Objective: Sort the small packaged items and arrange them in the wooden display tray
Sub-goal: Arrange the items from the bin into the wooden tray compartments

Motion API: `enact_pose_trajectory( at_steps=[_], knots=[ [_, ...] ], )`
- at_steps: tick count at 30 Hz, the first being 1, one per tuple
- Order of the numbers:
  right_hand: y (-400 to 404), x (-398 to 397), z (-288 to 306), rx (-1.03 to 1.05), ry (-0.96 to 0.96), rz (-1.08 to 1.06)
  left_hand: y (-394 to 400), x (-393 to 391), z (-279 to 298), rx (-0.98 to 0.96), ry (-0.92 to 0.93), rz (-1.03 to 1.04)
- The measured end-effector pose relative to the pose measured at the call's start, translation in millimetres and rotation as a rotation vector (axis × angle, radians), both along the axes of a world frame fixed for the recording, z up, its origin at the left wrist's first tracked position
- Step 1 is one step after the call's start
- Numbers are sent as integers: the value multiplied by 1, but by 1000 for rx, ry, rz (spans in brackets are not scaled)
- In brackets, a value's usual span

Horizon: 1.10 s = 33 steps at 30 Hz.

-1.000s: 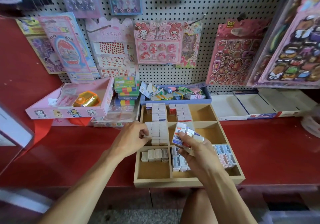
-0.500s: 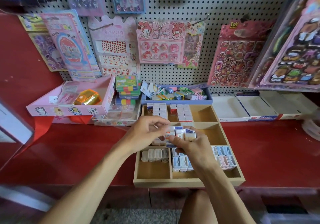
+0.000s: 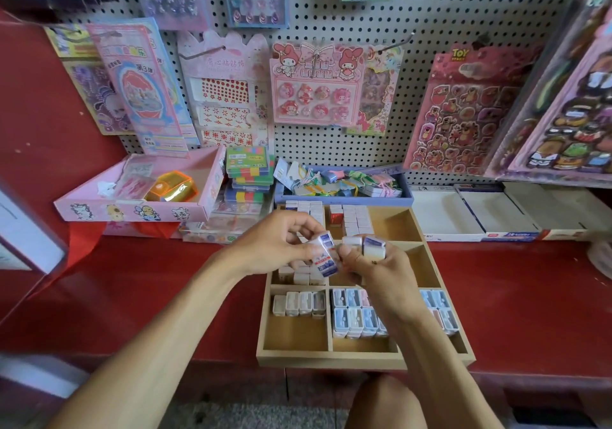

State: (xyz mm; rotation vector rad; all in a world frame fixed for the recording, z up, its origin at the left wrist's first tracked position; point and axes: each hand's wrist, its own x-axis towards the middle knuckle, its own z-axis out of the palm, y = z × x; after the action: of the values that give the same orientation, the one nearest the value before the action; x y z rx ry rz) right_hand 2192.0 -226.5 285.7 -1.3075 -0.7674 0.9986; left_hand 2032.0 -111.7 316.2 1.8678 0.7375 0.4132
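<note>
Item: wooden display tray point(image 3: 331, 359) on red bench point(image 3: 165, 296), centre frame; above it, left hand point(image 3: 275, 246) pinched one small white-and-blue box point(image 3: 326, 256), right hand point(image 3: 381, 266) clutched several more point(image 3: 374, 246); best seated squarely against the matching row, label outward.

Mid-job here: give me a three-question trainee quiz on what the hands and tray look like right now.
1. True or false: both hands hold small boxes above the wooden tray.
2. Which hand holds several boxes at once? A) left hand B) right hand
3. Fill in: the red box stands in the tray's ____ row.

Key: 1 true; 2 B; 3 far.
</note>
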Motion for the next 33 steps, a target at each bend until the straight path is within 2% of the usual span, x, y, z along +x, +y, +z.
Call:
enact_pose_trajectory(
  at_steps=[4,7,12,20,26,33],
  knots=[
    [5,2,-2,-57,195,-113,31,-5,3,139,52,178],
    [8,4,-6,-94,256,-150,59,-5,-1,328,211,284],
    [11,6,-10,-136,193,-143,87,5,-15,469,383,333],
    [16,8,-4,-117,103,-83,116,30,-51,547,497,269],
    [17,9,-2,-89,151,-81,114,37,-61,685,428,278],
    [16,8,-9,-116,190,-133,105,37,-66,723,359,344]
  ],
)
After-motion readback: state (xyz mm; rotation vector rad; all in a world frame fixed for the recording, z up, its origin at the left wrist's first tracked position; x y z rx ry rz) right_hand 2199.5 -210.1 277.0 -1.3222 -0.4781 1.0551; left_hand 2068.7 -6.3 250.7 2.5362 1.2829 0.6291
